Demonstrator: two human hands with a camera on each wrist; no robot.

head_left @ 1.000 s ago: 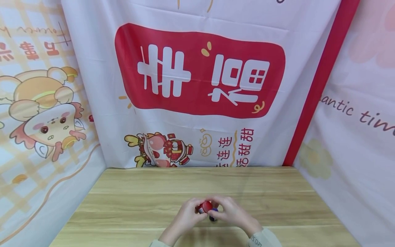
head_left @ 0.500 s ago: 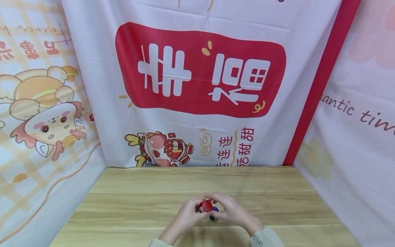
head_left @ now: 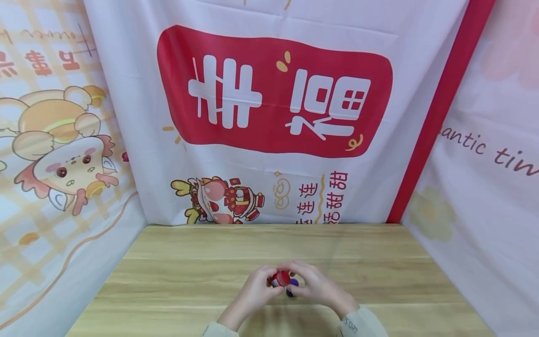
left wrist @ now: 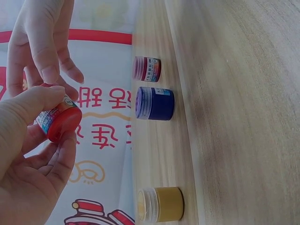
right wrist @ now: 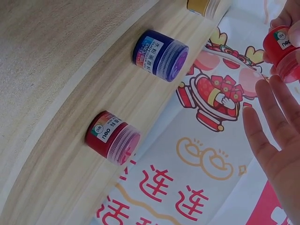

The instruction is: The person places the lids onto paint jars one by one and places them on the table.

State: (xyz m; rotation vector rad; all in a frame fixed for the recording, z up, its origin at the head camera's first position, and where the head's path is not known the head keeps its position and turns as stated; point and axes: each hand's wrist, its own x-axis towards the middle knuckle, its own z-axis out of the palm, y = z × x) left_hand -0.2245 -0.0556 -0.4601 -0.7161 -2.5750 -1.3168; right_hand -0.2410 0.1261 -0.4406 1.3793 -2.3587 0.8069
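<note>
My left hand (head_left: 257,289) grips a small red paint jar (left wrist: 63,123) between thumb and fingers above the table. In the left wrist view its red base is turned toward the camera, and the label shows beside the thumb. My right hand (head_left: 315,284) is close beside the jar's clear, ribbed lid (right wrist: 289,65), its fingers extended and slightly bent, with nothing in its grasp. Beneath the hands, a purple-blue paint jar (right wrist: 158,55) stands upright on the table; the right thumb partly covers it in the head view.
A dark red paint jar (right wrist: 110,136) and a yellow paint jar (left wrist: 166,205) stand on either side of the purple-blue one on the wooden table (head_left: 189,271). Printed cloth hangings (head_left: 269,164) enclose the back and both sides.
The right fingers have shifted slightly around the lid end, and the red jar's tilt has altered a little. My left hand keeps its hold throughout.
</note>
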